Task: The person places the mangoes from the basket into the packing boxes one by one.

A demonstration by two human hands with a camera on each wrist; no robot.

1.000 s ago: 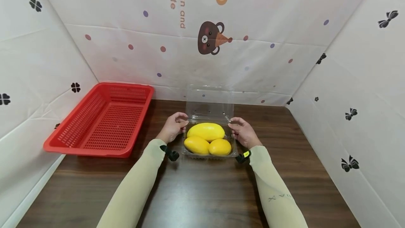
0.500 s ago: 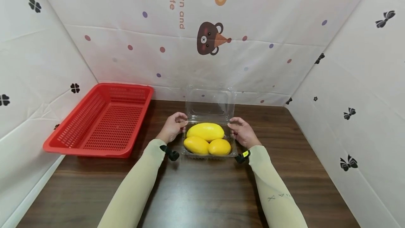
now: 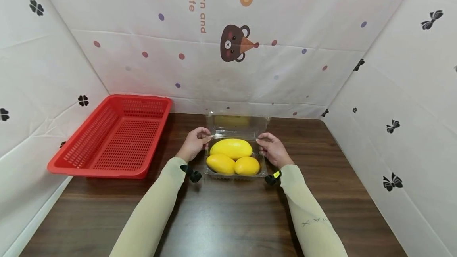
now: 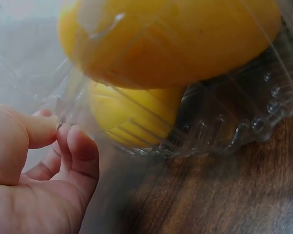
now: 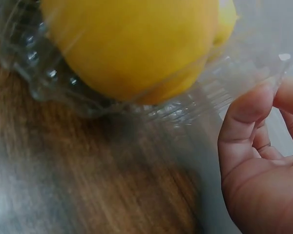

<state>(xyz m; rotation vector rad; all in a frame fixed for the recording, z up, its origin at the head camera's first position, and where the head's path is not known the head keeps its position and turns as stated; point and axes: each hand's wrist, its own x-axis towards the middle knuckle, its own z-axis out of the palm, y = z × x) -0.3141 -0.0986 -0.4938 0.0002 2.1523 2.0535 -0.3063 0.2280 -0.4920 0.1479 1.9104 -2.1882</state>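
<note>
A clear plastic clamshell box (image 3: 236, 175) sits on the table with three smooth, mango-like yellow fruits (image 3: 231, 148) in its base. One long fruit lies at the back, two shorter ones in front. The box's clear lid (image 3: 237, 126) stands raised at the back, with a yellow reflection in it. My left hand (image 3: 194, 143) pinches the plastic edge at the back left corner, by the hinge. At the back right corner my right hand (image 3: 274, 149) pinches the edge between thumb and finger. Both wrist views show the thumb (image 5: 251, 105) and fingers meeting at thin clear plastic.
A red perforated plastic basket (image 3: 150, 148) stands on the left of the dark wood table (image 3: 221, 217). White printed sheets (image 3: 285, 74) wall in the back and both sides, with the back sheet close behind the lid.
The lid has tilted: its top edge now sits lower in the head view, and it looks shorter. Both hands keep their pinch at the back corners. The fruits stay in place.
</note>
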